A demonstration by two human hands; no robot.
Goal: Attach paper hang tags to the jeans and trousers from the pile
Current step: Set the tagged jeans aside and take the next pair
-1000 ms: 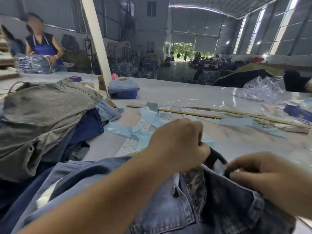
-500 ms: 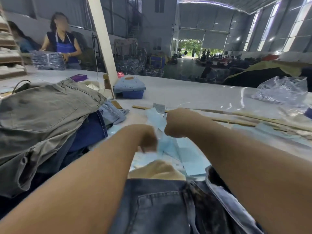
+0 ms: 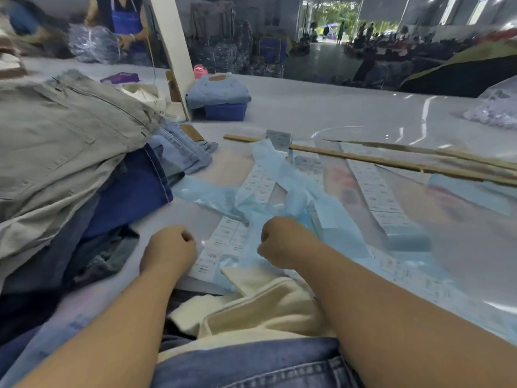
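Observation:
My left hand [image 3: 167, 249] is curled into a fist at the left edge of a white paper tag strip [image 3: 223, 242] on the table. Fingers also curled, my right hand [image 3: 279, 242] rests on crumpled pale blue backing paper [image 3: 296, 197] just right of that strip. The fingertips of both hands are hidden. More tag strips [image 3: 375, 186] lie further right. Blue jeans [image 3: 251, 365] lie across the near edge under my forearms, with cream fabric [image 3: 251, 312] above them. The pile [image 3: 70, 135] of khaki trousers and dark jeans is on the left.
Two long wooden sticks [image 3: 363, 161] cross the table beyond the tags. Folded light jeans sit on a blue tub [image 3: 226, 112] beside a white post [image 3: 170, 37]. A plastic bag [image 3: 498, 107] lies far right. A person in a blue apron [image 3: 123, 18] works at back left.
Both hands left the jeans waistband and reached forward over the tag strips. Since half a second ago they have drawn back slightly and apart, and my view has tipped down.

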